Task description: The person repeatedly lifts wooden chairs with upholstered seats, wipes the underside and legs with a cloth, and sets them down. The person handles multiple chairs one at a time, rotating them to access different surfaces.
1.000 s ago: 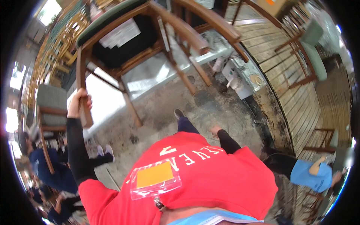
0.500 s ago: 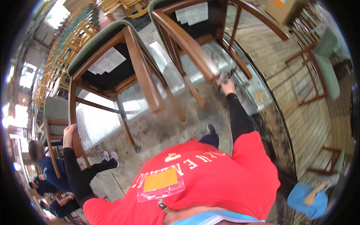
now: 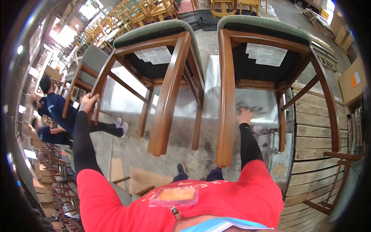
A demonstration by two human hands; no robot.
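Note:
Two wooden chairs with green cushions are tipped toward me, undersides showing. My left hand (image 3: 89,103) is closed around a curved wooden leg of the left chair (image 3: 170,89), arm stretched up in a black sleeve. My right hand (image 3: 244,115) reaches forward between the legs of the right chair (image 3: 226,96), fingers spread against a clear plastic sheet (image 3: 253,102) behind it. White paper labels are stuck on both seat bottoms.
Two people in dark blue (image 3: 58,112) sit low at the left, one with legs stretched across the floor. Wooden pallets (image 3: 317,135) lie to the right, with a cardboard box (image 3: 351,81) beyond them. Flat cardboard (image 3: 145,178) lies by my feet. Rows of chairs (image 3: 147,9) fill the back.
Both chairs have swung closer and more upright in the view. My right hand has come down off the right chair's leg to the plastic sheet. My left hand kept its grip.

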